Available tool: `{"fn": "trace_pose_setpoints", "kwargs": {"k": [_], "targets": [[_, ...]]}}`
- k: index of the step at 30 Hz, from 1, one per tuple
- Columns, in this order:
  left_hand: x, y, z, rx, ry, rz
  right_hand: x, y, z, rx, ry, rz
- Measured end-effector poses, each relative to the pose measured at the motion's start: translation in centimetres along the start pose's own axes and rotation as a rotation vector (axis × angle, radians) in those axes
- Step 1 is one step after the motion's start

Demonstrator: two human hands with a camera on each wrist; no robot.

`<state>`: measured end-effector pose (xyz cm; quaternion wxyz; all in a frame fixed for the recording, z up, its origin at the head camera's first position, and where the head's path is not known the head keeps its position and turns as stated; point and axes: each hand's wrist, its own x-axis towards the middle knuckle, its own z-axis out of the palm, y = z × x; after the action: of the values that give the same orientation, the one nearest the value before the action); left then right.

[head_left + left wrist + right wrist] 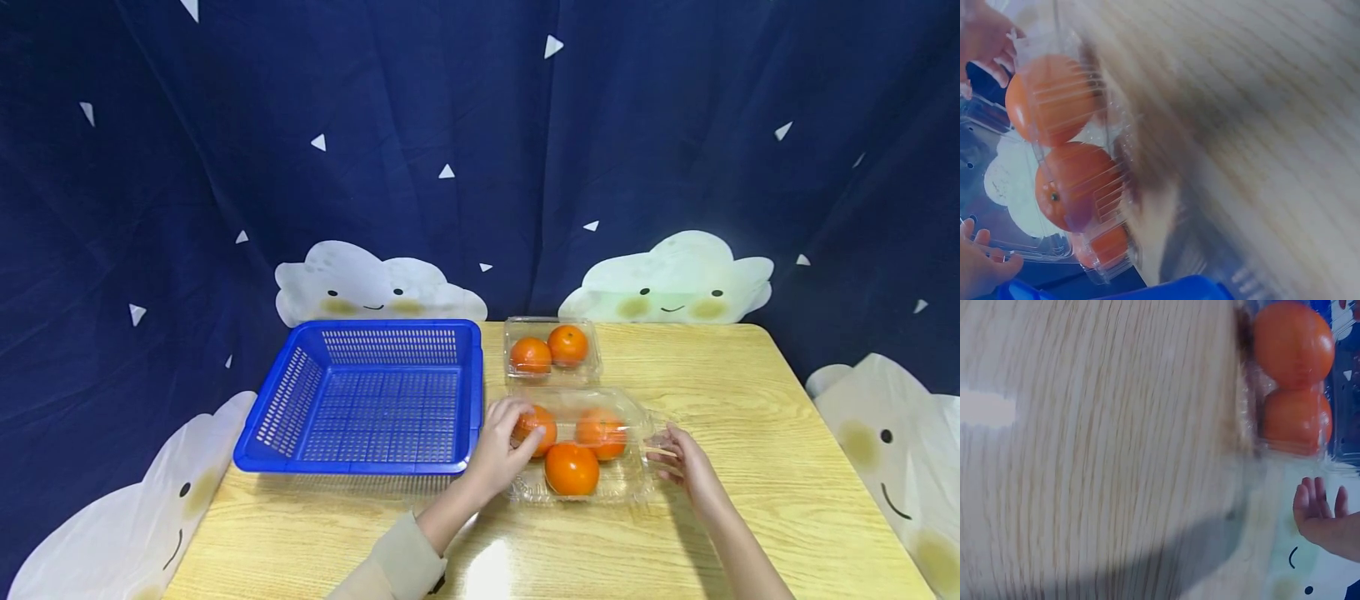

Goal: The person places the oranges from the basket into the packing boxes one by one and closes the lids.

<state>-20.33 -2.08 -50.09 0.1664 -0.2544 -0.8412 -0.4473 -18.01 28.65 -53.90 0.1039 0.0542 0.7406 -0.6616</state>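
Observation:
A clear plastic clamshell box [626,487] holding three oranges [572,469] lies on the table; its see-through lid [581,403] shows above the back oranges. My left hand [497,444] is at the box's left side, thumb apart from the bent fingers, beside the left orange [542,432]. In the left wrist view, the left hand's fingers [982,237] meet the clear plastic edge. At the box's right edge, my right hand [684,467] has its fingers loosely spread against or beside the plastic. The right wrist view shows that hand [1329,528] below the box, with relaxed fingers.
A blue plastic basket [471,400] stands to the left of the box. Behind the box sits a second clear box [592,367] with two oranges [567,345] in it. Bare wood of the table [750,400] extends to the right. A dark blue curtain [480,108] hangs behind.

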Motion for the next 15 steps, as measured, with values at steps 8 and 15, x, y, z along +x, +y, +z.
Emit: {"fn": "trace_pose_setpoints", "kwargs": {"k": [8, 15], "targets": [[-0.9, -0.1, 0.1, -0.017, -0.042, 0.010, -2.3, -2.2, 2.4, -0.055, 0.062, 0.026], [-2.0, -0.4, 0.2, 0.007, -0.072, 0.034, -3.5, -2.5, 3.0, -0.086, 0.052, 0.100]]}}
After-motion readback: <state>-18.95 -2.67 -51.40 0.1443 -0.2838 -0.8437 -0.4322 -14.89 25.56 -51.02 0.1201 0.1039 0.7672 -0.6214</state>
